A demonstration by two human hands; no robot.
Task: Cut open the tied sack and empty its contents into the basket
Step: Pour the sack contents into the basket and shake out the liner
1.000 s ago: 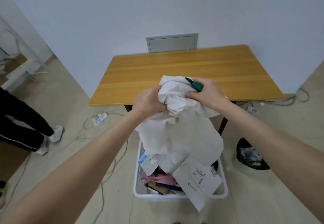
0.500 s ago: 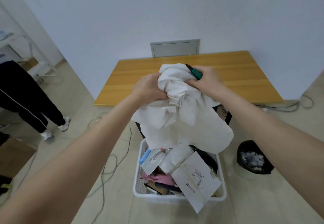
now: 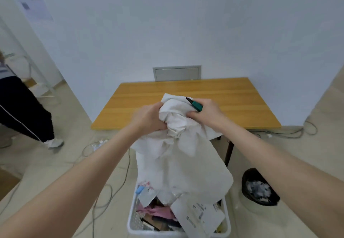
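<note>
The bunched upper end of the white sack (image 3: 182, 155) is gripped from both sides. The fingers of the left hand (image 3: 149, 118) are curled deep into the cloth. The right hand (image 3: 208, 113) is clenched on the opposite fold, and a green-handled cutter (image 3: 195, 104) is pinned in the same fist, its dark tip pointing up and to the left. Whether a blade is exposed cannot be told.

The sack is held up in front of the near edge of the wooden table (image 3: 223, 96), and its limp body hangs down to the white basket (image 3: 132, 219) on the floor. Parcels and packets (image 3: 158, 210) are piled in the basket, and a large labelled mailer (image 3: 201, 217) is draped over its near rim. A black bin (image 3: 259, 187) stands just to the right, and cables are strewn across the floor on the left.

The cutting is judged to be done, and the emptying step is judged to be in hand and nearly complete, since the cloth looks slack and flat. For the next move, the sack would need to be raised and shaken with its open end kept over the basket, so that nothing is dropped beside the rim. The cutter tip should be kept clear of the left hand.
</note>
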